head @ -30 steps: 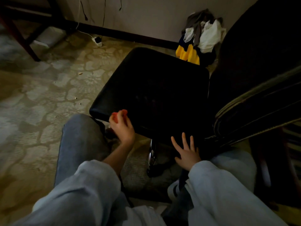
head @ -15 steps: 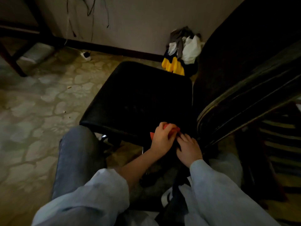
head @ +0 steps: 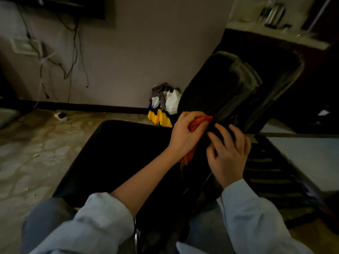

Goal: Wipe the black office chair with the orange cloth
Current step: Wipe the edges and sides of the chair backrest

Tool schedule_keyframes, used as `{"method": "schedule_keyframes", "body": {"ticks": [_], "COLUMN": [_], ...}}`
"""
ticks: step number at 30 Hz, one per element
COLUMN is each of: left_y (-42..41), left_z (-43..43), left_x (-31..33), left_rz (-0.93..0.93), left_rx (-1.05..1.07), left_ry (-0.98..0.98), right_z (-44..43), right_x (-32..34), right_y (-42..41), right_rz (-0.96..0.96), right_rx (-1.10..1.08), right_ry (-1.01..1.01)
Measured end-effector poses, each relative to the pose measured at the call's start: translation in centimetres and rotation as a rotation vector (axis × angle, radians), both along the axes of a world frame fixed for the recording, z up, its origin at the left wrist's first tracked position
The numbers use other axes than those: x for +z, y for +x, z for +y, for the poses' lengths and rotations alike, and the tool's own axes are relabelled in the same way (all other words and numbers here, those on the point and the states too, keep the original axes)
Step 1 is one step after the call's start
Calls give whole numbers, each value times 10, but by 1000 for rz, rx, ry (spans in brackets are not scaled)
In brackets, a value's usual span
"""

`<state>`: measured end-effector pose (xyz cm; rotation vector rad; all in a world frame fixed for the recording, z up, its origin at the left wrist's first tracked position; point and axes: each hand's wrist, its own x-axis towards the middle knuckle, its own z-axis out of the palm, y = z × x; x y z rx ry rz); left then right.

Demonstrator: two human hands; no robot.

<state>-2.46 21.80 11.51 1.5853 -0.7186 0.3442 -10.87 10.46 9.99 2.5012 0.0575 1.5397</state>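
Orange cloth (head: 199, 121) is bunched in the left hand (head: 185, 134) at centre right of the frame, pressed into the crease where the seat of the black office chair (head: 119, 153) meets its backrest (head: 229, 85). The backrest runs long toward the upper right, directly ahead of the cloth. The right hand (head: 229, 154) sits just beside, fingers bent on the dark edge. Shadow hides whether it grips.

The patterned floor (head: 33, 149) carried the black office chair (head: 117, 158) near its centre. A heap of clothes (head: 166, 104) and a white power adapter (head: 61, 115) lay along the floor's far edge, beside the wall (head: 128, 61).
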Motion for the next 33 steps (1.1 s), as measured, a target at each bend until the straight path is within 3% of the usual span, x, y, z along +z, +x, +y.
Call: {"method": "schedule_keyframes", "body": {"ticks": [5, 9, 14, 20, 24, 28, 33], "left_y": [10, 18, 19, 22, 14, 10, 12], "left_z": [-32, -38, -31, -6, -17, -32, -25], "left_x": [50, 38, 21, 9, 43, 61, 42], "left_rz": [-136, -125, -100, -131, -148, -285, -437], "left_rx": [22, -88, -137, -94, -109, -87, -16], "left_ry": [151, 81, 25, 219, 45, 96, 197], "right_z": [-28, -29, -14, -12, -12, -13, -12], "right_x": [23, 18, 17, 17, 25, 32, 31], "right_y": [4, 7, 17, 17, 13, 8, 9], "right_rz": [-35, -37, 42, 1, -106, -41, -22], "right_rx": [-131, -175, -67, 16, 98, 157, 220], "right_ry": [-12, 69, 301, 386, 507, 653, 682]}}
